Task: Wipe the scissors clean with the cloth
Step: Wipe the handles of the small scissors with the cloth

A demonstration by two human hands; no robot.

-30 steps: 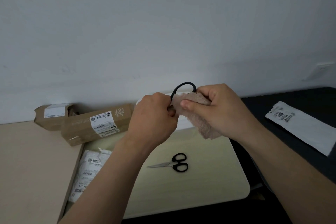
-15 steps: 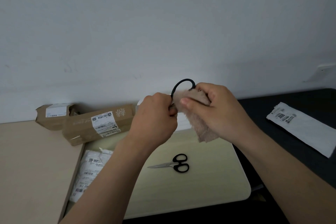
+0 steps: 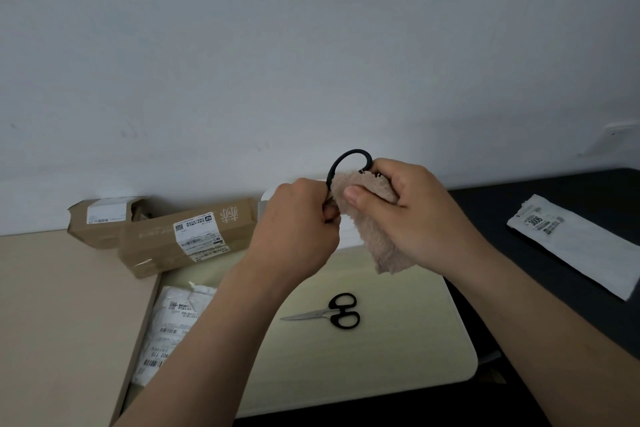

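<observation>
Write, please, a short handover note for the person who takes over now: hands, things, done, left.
Left hand grips the black-handled scissors, raised above the pale table; only one handle loop shows.
Right hand pinches the fluffy beige cloth over them; blades hidden.
A second pair of small black-handled steel scissors lies on the table, apart from both hands.
Done: wiping is under way; how clean, cannot tell.
Left: finish wiping, set scissors down.

Black-handled scissors [image 3: 348,163] are held raised, with one handle loop shown above a fluffy beige cloth [image 3: 377,236] that is folded over the rest and hangs down below.
</observation>
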